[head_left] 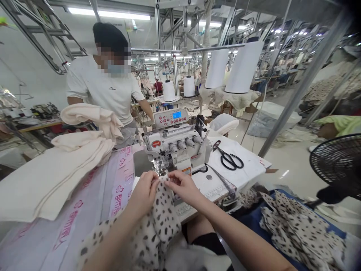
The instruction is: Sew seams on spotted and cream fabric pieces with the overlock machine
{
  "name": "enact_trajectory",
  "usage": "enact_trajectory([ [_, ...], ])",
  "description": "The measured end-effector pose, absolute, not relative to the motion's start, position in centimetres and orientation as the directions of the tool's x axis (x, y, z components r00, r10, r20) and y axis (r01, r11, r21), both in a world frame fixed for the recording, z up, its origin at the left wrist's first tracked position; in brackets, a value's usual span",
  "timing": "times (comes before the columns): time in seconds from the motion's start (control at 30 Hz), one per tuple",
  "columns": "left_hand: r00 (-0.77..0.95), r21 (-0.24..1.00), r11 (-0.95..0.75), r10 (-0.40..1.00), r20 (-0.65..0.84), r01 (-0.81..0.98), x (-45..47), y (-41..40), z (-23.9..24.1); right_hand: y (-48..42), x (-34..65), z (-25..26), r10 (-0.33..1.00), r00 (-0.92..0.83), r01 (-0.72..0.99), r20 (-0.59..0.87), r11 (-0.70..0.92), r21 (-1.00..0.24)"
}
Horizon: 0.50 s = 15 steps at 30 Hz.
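A white fabric with dark spots (163, 210) hangs from both my hands and falls over my lap. My left hand (146, 184) pinches its upper edge from the left, and my right hand (180, 184) grips the same edge from the right. The held edge is just in front of the needle area of a white overlock sewing machine (180, 146). Whether the edge lies under the presser foot cannot be made out. The machine's small blue display is lit.
Black scissors (231, 161) lie right of the machine. Cream fabric (62, 169) is piled at left, near a masked person (104, 82). Thread cones (244, 67) stand behind. More spotted fabric (299, 226) and a black fan (338, 165) are at right.
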<state>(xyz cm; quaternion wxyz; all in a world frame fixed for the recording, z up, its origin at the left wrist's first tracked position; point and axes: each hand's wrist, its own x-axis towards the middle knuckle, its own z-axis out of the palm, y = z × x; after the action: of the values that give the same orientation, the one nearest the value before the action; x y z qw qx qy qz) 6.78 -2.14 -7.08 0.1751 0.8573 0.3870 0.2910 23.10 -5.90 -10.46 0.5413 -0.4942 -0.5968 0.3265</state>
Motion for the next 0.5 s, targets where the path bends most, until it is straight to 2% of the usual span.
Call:
enact_trajectory([
  [0.23, 0.485, 0.528, -0.610, 0.792, 0.372, 0.591, 7.0, -2.2, -6.8, -4.0, 22.8, -11.3, 0.958, 0.025, 0.128, 0.285, 0.280, -0.951],
  [0.5, 0.431, 0.567, -0.565, 0.825, 0.367, 0.599, 7.3, -2.2, -6.5, -3.4, 22.5, -11.0, 0.974, 0.037, 0.137, 0.224, 0.217, -0.966],
])
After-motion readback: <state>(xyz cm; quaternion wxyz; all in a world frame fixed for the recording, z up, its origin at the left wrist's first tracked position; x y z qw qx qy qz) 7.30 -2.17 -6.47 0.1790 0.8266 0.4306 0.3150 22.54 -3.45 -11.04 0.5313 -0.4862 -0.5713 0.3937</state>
